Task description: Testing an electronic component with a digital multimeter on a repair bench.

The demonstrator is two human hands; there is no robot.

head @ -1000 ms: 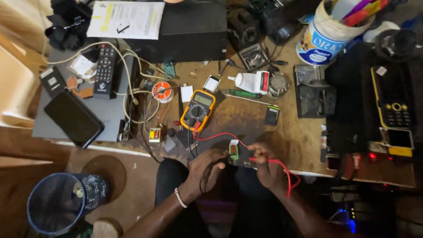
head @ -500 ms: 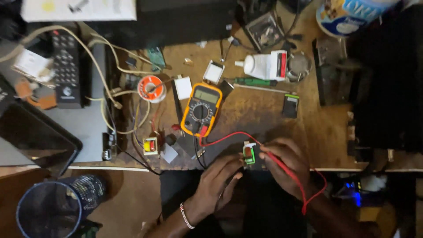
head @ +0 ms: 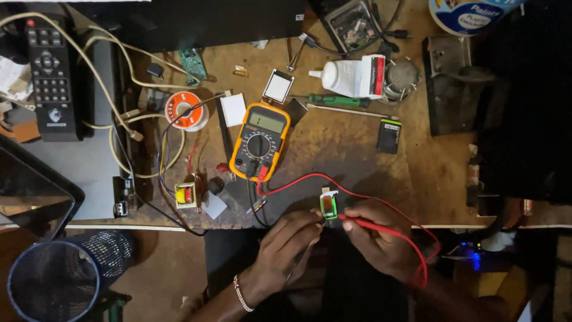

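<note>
Part: a small green part (head: 328,206) stands at the near edge of the table (head: 357,143), between the two hands.
Left hand (head: 286,241): fingers closed in a pinch beside the part; a thin dark probe appears to run under the palm, though the tip is hard to make out.
Right hand (head: 381,238): grip closed on the red probe (head: 372,225), whose tip points at the part's right side.
Meter: the orange multimeter (head: 260,140) lies just beyond, face up, its red lead (head: 298,179) looping back to the right hand.
Technique: rest both wrists on the table edge, so the tips press steadily on separate contacts.
Caution: the contacts look close together; a slipped tip would probably bridge them.
Reading: glance at the display only once both tips sit firm.
</note>
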